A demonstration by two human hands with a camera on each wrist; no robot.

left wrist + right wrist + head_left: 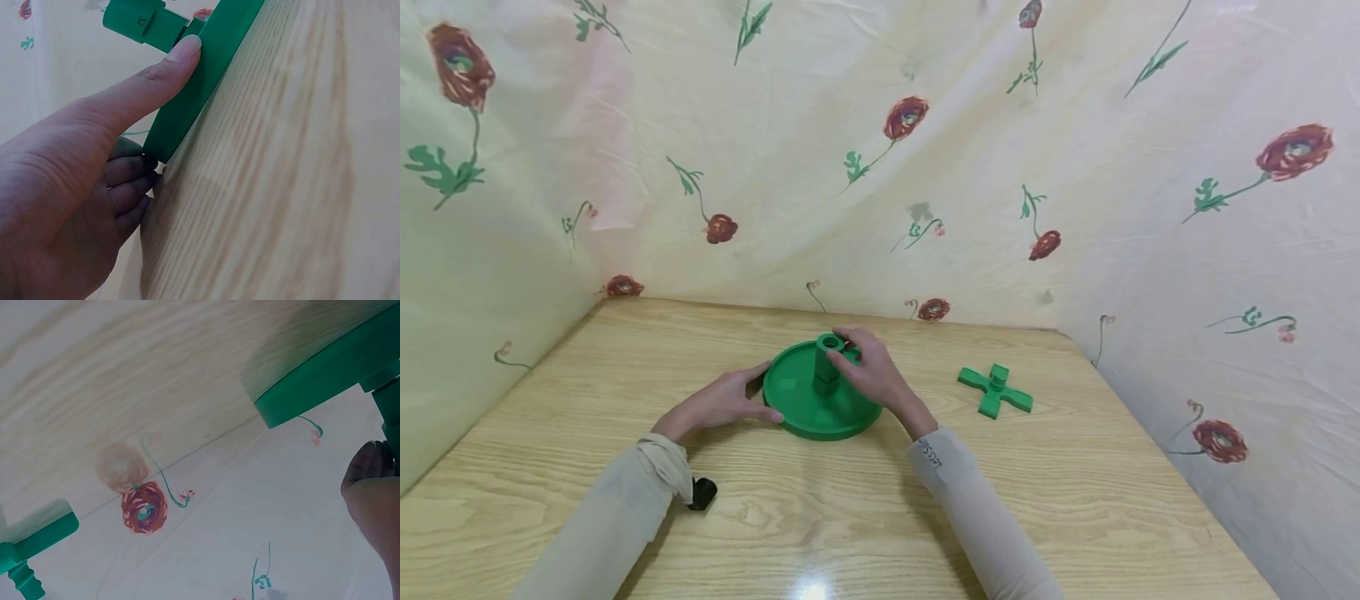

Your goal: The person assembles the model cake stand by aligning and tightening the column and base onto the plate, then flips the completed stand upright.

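A round green tray [797, 421] with a low raised rim lies on the wooden table. At its middle stands an upright green hollow post [825, 367], seen sideways in the left wrist view with small marks on its side. My left hand [727, 402] holds the tray's left rim. In the left wrist view the thumb [169, 70] lies against the rim and the other fingers sit round its edge. My right hand [874, 371] grips the upper part of the post from the right, thumb in front and fingers behind; most of those fingers are hidden.
Right of the tray, a green cross-shaped piece [996, 389] with a short peg rests on the table [760, 533]. A small black object [703, 493] shows beside the left sleeve. Flowered cloth [820, 208] rises behind the table and along both sides.
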